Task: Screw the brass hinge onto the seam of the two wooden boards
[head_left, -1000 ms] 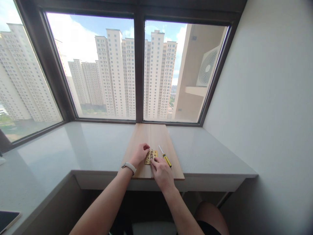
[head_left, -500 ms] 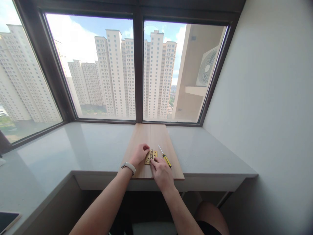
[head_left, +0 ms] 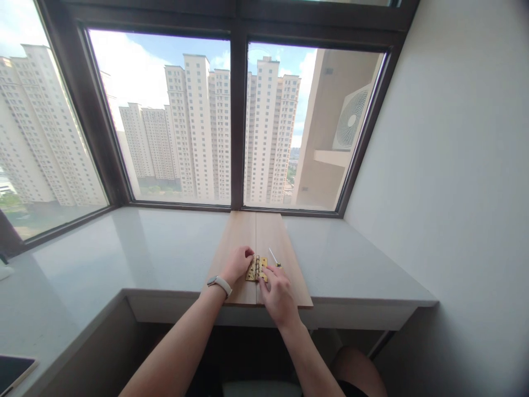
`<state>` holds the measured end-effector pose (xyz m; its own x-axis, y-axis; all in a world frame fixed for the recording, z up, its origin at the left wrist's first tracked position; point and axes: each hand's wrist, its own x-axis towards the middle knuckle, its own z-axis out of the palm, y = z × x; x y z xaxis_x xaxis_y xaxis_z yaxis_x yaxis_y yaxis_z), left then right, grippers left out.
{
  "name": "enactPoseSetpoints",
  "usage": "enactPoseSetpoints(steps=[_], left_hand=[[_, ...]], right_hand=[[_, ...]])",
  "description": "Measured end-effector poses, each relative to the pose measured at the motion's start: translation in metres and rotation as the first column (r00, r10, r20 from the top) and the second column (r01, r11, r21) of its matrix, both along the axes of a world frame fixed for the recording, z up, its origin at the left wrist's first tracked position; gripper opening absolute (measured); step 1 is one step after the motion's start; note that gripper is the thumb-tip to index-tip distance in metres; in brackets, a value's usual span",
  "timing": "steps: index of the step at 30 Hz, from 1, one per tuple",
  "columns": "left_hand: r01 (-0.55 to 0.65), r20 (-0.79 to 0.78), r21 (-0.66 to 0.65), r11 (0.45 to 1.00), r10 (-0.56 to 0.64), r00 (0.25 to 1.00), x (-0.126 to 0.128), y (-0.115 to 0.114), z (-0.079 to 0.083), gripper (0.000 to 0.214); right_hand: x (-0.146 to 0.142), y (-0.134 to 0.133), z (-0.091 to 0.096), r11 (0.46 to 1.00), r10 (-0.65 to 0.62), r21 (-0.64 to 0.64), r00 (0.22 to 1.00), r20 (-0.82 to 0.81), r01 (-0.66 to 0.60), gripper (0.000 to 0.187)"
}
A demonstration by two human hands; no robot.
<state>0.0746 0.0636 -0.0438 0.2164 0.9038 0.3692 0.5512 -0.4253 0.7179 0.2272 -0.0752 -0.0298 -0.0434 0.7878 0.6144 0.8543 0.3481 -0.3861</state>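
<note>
A brass-coloured hinge (head_left: 251,272) lies unfolded on a light wooden board (head_left: 273,231), its barrel along the seam that runs down the board. My left hand (head_left: 238,263), with a watch on its wrist, is at the upper left corner of the hinge. Its thumb and forefinger are pinched together; anything between them is too small to name. My right hand (head_left: 279,291) is over the right leaf, thumb and fingers apart, the fingertips touching or just above the metal. Beyond it a screwdriver (head_left: 273,256) points away, its yellow and black handle mostly hidden by that hand.
The board rests on a white countertop (head_left: 173,248) below a dark-framed window (head_left: 237,127). A white wall (head_left: 446,165) rises at the right. A dark flat device (head_left: 14,370) sits at the lower left edge. My leg (head_left: 359,370) shows under the counter.
My right hand has shifted slightly right, its fingers spreading from the hinge's barrel onto the right leaf and covering the screwdriver handle. My left hand keeps its pinch. The view has tilted a little.
</note>
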Motion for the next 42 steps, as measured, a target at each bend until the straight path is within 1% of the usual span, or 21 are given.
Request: enactPoseSetpoints(steps=[3, 6, 8, 11, 13, 15, 17, 19, 22, 25, 28, 32, 42], left_hand=[[-0.015, -0.018, 0.013, 1.000, 0.015, 1.000, -0.001, 0.000, -0.001, 0.008], [-0.027, -0.027, 0.014, 1.000, 0.027, 0.999, -0.001, 0.000, -0.002, 0.008], [-0.030, -0.029, 0.010, 0.999, 0.031, 0.999, -0.001, 0.000, -0.002, 0.008], [-0.024, -0.024, 0.003, 1.000, 0.024, 0.999, -0.002, 0.000, -0.001, 0.009], [-0.019, -0.018, -0.001, 1.000, 0.019, 1.000, -0.002, -0.001, 0.000, 0.009], [-0.019, -0.012, -0.006, 1.000, 0.019, 1.000, -0.003, -0.002, 0.000, 0.009], [-0.021, -0.006, -0.013, 1.000, 0.021, 1.000, -0.003, -0.002, 0.000, 0.009], [-0.025, 0.000, -0.019, 0.999, 0.025, 1.000, -0.004, -0.001, -0.001, 0.009], [-0.029, 0.007, -0.026, 0.999, 0.029, 1.000, -0.004, 0.001, -0.003, 0.008], [-0.030, 0.010, -0.036, 0.999, 0.030, 1.000, -0.003, 0.002, -0.003, 0.008], [-0.028, 0.014, -0.044, 0.999, 0.029, 0.999, -0.003, 0.002, -0.002, 0.009], [-0.020, 0.020, -0.045, 0.999, 0.021, 1.000, -0.003, 0.001, 0.000, 0.010], [-0.027, 0.025, -0.044, 0.999, 0.028, 0.999, -0.004, 0.000, 0.001, 0.008]], right_hand=[[0.014, 0.002, 0.003, 0.982, -0.185, 0.029, 0.983, -0.011, 0.185, 0.024], [0.028, 0.007, 0.002, 0.941, -0.337, -0.023, 0.939, 0.073, 0.339, 0.021], [0.034, 0.010, -0.001, 0.920, -0.371, -0.071, 0.916, 0.150, 0.385, 0.019], [0.040, 0.015, -0.002, 0.909, -0.361, -0.139, 0.909, 0.208, 0.392, 0.009], [0.044, 0.021, 0.005, 0.916, -0.338, -0.163, 0.925, 0.176, 0.366, 0.011], [0.049, 0.027, 0.019, 0.943, -0.289, -0.141, 0.952, 0.096, 0.301, 0.016], [0.056, 0.034, 0.039, 0.980, -0.188, -0.066, 0.982, 0.021, 0.189, 0.021], [0.061, 0.041, 0.062, 0.998, -0.052, -0.021, 0.998, -0.022, 0.051, 0.024], [0.060, 0.049, 0.090, 0.995, 0.096, -0.001, 0.995, -0.024, -0.096, 0.023], [0.052, 0.056, 0.107, 0.983, 0.181, -0.009, 0.983, 0.022, -0.181, 0.022], [0.041, 0.061, 0.114, 0.975, 0.220, -0.033, 0.973, 0.076, -0.218, 0.023], [0.031, 0.068, 0.115, 0.968, 0.244, -0.091, 0.959, 0.146, -0.233, 0.025], [0.025, 0.080, 0.121, 0.962, 0.267, -0.119, 0.939, 0.218, -0.246, 0.027]])
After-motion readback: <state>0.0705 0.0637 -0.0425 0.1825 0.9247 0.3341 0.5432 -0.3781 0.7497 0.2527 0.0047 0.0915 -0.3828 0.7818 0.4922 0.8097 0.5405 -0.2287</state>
